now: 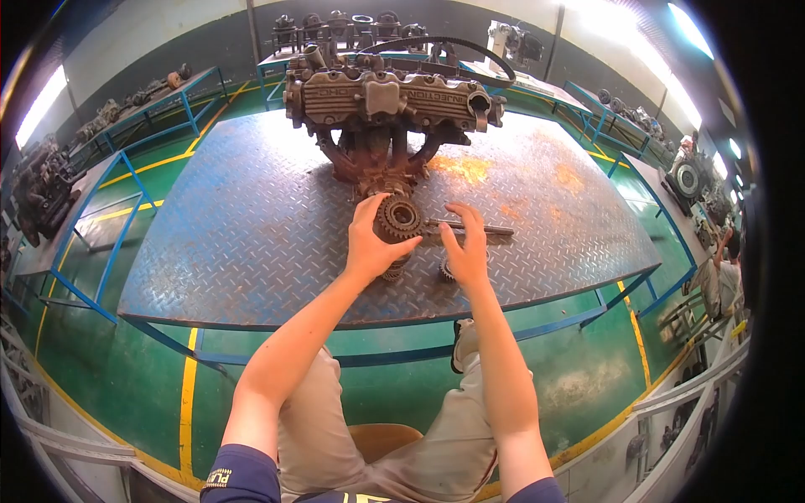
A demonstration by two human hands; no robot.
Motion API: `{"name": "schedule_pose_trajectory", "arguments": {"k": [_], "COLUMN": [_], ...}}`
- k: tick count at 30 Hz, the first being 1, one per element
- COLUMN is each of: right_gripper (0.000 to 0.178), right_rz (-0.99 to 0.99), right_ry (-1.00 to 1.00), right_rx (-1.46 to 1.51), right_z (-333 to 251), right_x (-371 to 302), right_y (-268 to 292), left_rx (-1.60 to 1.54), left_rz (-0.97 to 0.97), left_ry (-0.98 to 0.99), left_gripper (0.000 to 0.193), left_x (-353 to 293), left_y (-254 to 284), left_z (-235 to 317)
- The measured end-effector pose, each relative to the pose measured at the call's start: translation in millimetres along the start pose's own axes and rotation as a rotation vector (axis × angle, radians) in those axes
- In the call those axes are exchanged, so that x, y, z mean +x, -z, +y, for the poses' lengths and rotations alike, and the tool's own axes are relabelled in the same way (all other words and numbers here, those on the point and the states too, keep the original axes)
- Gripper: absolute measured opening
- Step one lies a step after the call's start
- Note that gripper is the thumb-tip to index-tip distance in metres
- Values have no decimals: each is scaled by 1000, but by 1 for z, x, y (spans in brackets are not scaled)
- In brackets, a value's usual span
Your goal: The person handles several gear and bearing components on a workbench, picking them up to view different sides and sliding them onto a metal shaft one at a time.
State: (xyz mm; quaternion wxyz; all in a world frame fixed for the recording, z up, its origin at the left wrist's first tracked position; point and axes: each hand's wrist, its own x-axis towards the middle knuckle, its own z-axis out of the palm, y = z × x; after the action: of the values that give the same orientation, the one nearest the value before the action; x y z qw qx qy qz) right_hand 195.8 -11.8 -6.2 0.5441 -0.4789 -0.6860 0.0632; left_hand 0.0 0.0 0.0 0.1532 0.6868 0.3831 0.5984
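Our left hand is closed around a toothed gear wheel, thumb along its lower edge and fingers at its left; we hold it just in front of the rusty lower end of the engine assembly, our landmark. Whether the wheel also rests on something, we cannot tell. Our right hand is open, fingers spread over a long shaft that lies to the near right of the engine, with a small gear under that hand.

We judge the step in hand to be handling the wheel; moving it from here would call for a firm rim grip and clearance from the shaft.

The engine stands toward the far side of a diamond-plate table, orange patches to its right. Beyond it, a bench of parts; around, green floor with yellow lines, and far right a person.
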Motion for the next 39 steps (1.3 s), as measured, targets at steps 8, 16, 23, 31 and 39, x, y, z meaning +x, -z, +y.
{"name": "schedule_pose_trajectory", "arguments": {"k": [8, 16, 23, 31, 39], "right_gripper": [34, 27, 22, 21, 18], "right_rz": [5, -22, -37, -131, -97], "right_ry": [411, 534, 579, 647, 662], "right_rx": [-200, -206, -209, -251, -306], "right_z": [-44, -46, -49, -66, -65], "right_x": [0, 0, -3, -1, -8], "right_y": [3, -1, -1, 15, 26], "left_rx": [148, 205, 262, 268, 355], "left_rz": [32, 3, -49, -63, -100], "left_ry": [-241, -382, -468, -591, -751], "left_gripper": [76, 78, 77, 76, 75], "left_x": [6, 7, 8, 8, 7], "left_y": [6, 15, 22, 19, 15], "left_z": [5, 6, 12, 21, 31]}}
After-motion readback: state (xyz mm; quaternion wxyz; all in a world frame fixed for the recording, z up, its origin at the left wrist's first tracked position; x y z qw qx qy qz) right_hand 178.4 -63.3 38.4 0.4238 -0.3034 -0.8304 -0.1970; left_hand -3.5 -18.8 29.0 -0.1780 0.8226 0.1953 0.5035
